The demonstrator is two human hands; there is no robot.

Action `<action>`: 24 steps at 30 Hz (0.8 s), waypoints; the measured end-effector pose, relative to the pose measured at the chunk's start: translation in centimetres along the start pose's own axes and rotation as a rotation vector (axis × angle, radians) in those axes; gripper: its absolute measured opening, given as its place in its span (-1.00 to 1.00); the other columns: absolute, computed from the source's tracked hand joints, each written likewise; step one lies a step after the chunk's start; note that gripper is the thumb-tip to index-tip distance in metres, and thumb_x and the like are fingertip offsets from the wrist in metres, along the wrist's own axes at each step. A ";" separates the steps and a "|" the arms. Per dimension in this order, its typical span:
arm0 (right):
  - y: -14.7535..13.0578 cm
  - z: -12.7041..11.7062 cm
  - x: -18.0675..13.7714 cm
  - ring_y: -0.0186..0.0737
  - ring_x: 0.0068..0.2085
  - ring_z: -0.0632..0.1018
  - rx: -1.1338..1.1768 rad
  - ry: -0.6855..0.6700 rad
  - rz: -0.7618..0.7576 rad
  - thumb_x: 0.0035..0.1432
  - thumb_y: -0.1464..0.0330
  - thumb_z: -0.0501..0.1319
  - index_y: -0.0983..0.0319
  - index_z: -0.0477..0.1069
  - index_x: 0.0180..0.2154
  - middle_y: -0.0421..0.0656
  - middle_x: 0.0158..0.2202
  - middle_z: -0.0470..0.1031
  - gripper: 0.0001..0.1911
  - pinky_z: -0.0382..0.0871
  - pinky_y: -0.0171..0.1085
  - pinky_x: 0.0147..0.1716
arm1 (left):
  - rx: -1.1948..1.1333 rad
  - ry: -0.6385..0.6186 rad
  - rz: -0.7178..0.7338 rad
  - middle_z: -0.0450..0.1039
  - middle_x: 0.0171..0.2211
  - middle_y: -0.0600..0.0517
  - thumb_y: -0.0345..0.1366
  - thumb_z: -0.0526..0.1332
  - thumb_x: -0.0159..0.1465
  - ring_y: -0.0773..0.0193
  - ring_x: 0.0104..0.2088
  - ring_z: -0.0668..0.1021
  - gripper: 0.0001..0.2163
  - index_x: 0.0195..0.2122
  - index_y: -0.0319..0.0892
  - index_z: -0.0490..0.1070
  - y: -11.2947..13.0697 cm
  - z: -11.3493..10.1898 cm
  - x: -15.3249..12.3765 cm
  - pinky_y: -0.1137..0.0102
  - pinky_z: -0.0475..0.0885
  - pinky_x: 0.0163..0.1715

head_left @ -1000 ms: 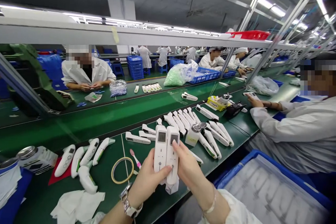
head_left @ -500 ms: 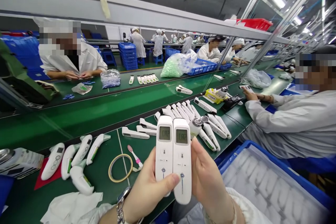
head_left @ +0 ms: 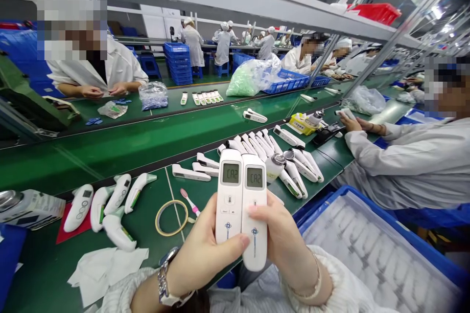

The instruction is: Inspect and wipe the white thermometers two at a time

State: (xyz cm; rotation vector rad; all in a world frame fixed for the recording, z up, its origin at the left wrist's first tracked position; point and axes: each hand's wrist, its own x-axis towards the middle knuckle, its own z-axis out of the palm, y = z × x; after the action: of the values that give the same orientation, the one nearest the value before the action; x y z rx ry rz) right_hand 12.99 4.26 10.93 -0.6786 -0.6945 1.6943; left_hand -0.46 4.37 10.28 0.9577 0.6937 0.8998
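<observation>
The left hand (head_left: 201, 254) is gripping the left thermometer (head_left: 229, 188), its thumb lying across the lower body and reaching to the edge of the neighbour. The right hand (head_left: 284, 232) is gripping the right thermometer (head_left: 254, 229) from the right, its thumb resting across the face below the screen. Both are being held up before the person, appearing over the near edge of the tabletop (head_left: 157, 244). They are touching side by side, long axes running nearly parallel and pointing away from the body (the screens (head_left: 231, 173), sitting at the far ends, are both showing something like "CA2"). Each hand is lying nearer the thermometer on its own side. Toward the tabletop's far edge, a row of white thermometers (head_left: 262, 145) is lying near a bottle (head_left: 273, 171). A ring of tape (head_left: 157, 220) and a toothbrush (head_left: 190, 202) are lying to the left.
</observation>
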 end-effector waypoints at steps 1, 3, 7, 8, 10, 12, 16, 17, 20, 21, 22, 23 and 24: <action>0.0 0.2 0.0 -0.15 -0.29 0.58 0.044 -0.022 0.008 0.08 0.28 0.22 0.17 0.45 -0.21 -0.17 -0.35 0.57 -0.80 0.49 -0.21 -0.32 | 0.003 0.004 0.002 0.51 -0.20 0.01 -0.38 0.31 0.09 0.23 -0.23 0.55 -0.56 0.00 -0.13 0.25 -0.1 0.0 0.0 0.44 0.48 -0.29; -0.1 0.6 0.0 -0.09 -0.22 0.57 0.092 -0.109 0.026 0.21 0.06 0.01 0.16 0.47 -0.21 -0.14 -0.32 0.56 -0.60 0.48 -0.15 -0.25 | 0.005 -0.010 0.006 0.51 -0.19 0.00 -0.39 0.30 0.10 0.23 -0.21 0.56 -0.55 0.01 -0.12 0.23 -0.2 0.0 -0.1 0.45 0.48 -0.27; -0.3 -0.3 0.4 -0.03 -0.07 0.52 -0.048 -0.177 -0.045 0.23 -0.07 -0.24 0.11 0.41 -0.07 -0.12 -0.19 0.54 -0.37 0.42 -0.05 -0.13 | 0.026 -0.040 0.036 0.52 -0.18 0.01 -0.37 0.30 0.11 0.24 -0.20 0.57 -0.57 0.00 -0.10 0.24 -0.2 -0.2 -0.3 0.45 0.49 -0.25; -0.1 -1.2 0.6 -0.04 -0.04 0.50 -0.138 -0.127 -0.099 0.24 -0.05 -0.23 0.10 0.39 -0.05 -0.13 -0.14 0.53 -0.41 0.40 -0.06 -0.10 | 0.046 -0.013 0.056 0.52 -0.18 0.00 -0.36 0.30 0.10 0.24 -0.21 0.57 -0.58 -0.01 -0.11 0.25 0.0 -0.4 -0.3 0.45 0.49 -0.25; 0.6 -3.6 1.1 -0.08 0.00 0.46 -0.457 -0.005 -0.213 0.26 0.04 -0.09 0.11 0.34 -0.01 -0.13 -0.06 0.49 -0.55 0.36 -0.09 -0.05 | 0.107 0.068 0.106 0.53 -0.17 -0.01 -0.33 0.32 0.09 0.22 -0.22 0.58 -0.58 -0.03 -0.12 0.26 0.3 -1.1 -0.2 0.46 0.50 -0.28; 1.9 -6.0 1.6 -0.10 -0.03 0.48 -0.891 0.066 -0.267 0.24 0.18 0.04 0.17 0.34 -0.02 -0.09 -0.06 0.47 -0.65 0.35 -0.12 -0.05 | 0.191 0.182 0.167 0.53 -0.18 -0.01 -0.31 0.33 0.07 0.22 -0.23 0.58 -0.58 -0.04 -0.12 0.27 0.6 -2.2 0.1 0.48 0.50 -0.33; 6.7 -8.0 2.7 -0.12 -0.22 0.51 -1.310 -0.039 -0.218 0.16 0.33 0.10 0.24 0.45 -0.19 -0.06 -0.25 0.51 -0.77 0.38 -0.14 -0.17 | 0.309 0.358 0.298 0.53 -0.18 0.02 -0.31 0.34 0.07 0.25 -0.23 0.58 -0.60 -0.07 -0.11 0.29 1.2 -4.2 0.9 0.51 0.49 -0.33; 8.0 -7.8 3.2 -0.10 -0.22 0.51 -1.325 -0.086 -0.213 0.12 0.35 0.13 0.24 0.46 -0.19 -0.06 -0.25 0.51 -0.78 0.38 -0.13 -0.17 | 0.314 0.373 0.327 0.53 -0.18 0.03 -0.31 0.33 0.08 0.26 -0.22 0.58 -0.61 -0.07 -0.11 0.29 1.2 -4.6 1.0 0.51 0.49 -0.32; 11.3 -6.4 4.7 -0.01 -0.14 0.50 -1.392 -0.181 -0.226 -0.04 0.42 0.21 0.23 0.44 -0.11 -0.03 -0.17 0.49 -0.64 0.36 -0.08 -0.11 | 0.318 0.393 0.372 0.52 -0.16 0.04 -0.30 0.32 0.10 0.26 -0.20 0.57 -0.63 -0.08 -0.09 0.29 1.4 -5.0 1.0 0.50 0.48 -0.31; 11.9 -6.1 5.2 0.02 -0.13 0.49 -1.407 -0.188 -0.239 -0.06 0.44 0.20 0.25 0.43 -0.10 -0.01 -0.15 0.49 -0.60 0.36 -0.05 -0.10 | 0.323 0.394 0.373 0.52 -0.15 0.04 -0.30 0.31 0.11 0.26 -0.20 0.57 -0.64 -0.07 -0.09 0.29 1.4 -5.1 0.8 0.49 0.48 -0.29; 12.1 -5.8 5.7 0.04 -0.12 0.49 -1.416 -0.188 -0.255 -0.06 0.46 0.18 0.27 0.42 -0.09 0.01 -0.15 0.49 -0.59 0.36 -0.04 -0.11 | 0.328 0.395 0.371 0.52 -0.15 0.04 -0.30 0.31 0.11 0.25 -0.19 0.57 -0.64 -0.07 -0.08 0.29 1.5 -5.0 0.7 0.48 0.49 -0.28; 11.9 -5.7 6.1 0.04 -0.11 0.49 -1.418 -0.181 -0.276 -0.03 0.47 0.15 0.28 0.41 -0.07 0.02 -0.15 0.49 -0.59 0.37 -0.04 -0.12 | 0.330 0.397 0.371 0.51 -0.14 0.03 -0.30 0.30 0.11 0.25 -0.18 0.57 -0.63 -0.06 -0.09 0.29 1.6 -5.0 0.5 0.47 0.49 -0.26; 11.3 -5.7 6.2 0.03 -0.10 0.49 -1.413 -0.171 -0.298 0.03 0.47 0.11 0.28 0.39 -0.03 0.02 -0.14 0.49 -0.59 0.38 -0.05 -0.12 | 0.328 0.398 0.371 0.51 -0.14 0.02 -0.30 0.30 0.12 0.24 -0.18 0.57 -0.63 -0.05 -0.09 0.28 1.7 -5.0 0.3 0.46 0.49 -0.26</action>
State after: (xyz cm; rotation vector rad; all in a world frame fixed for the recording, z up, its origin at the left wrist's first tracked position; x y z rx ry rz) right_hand 8.77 8.67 -1.84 -1.2708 -2.0297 0.7750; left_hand -4.94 7.04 9.68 1.2379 1.0449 1.3539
